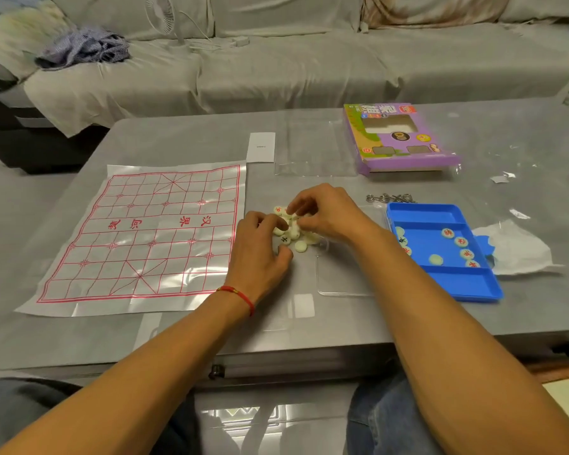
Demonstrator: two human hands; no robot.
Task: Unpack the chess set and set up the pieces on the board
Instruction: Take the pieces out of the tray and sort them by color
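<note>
A thin plastic xiangqi board [138, 238] with red lines lies flat on the grey table, left of centre, with no pieces on it. Just right of it sits a small heap of cream round chess pieces [293, 234] with red or black characters. My left hand [260, 251] curls over the heap's left side, fingertips on the pieces. My right hand [322, 211] bends over the top of the heap and pinches a piece. A blue plastic tray [440, 280] to the right holds several more pieces [461, 242].
The purple game box [398, 139] lies at the back right beside a clear plastic sheet [309, 149] and a white card [261, 146]. Metal ring puzzles [388, 198] lie behind the tray, torn wrapping [516, 247] to its right. A sofa stands behind the table.
</note>
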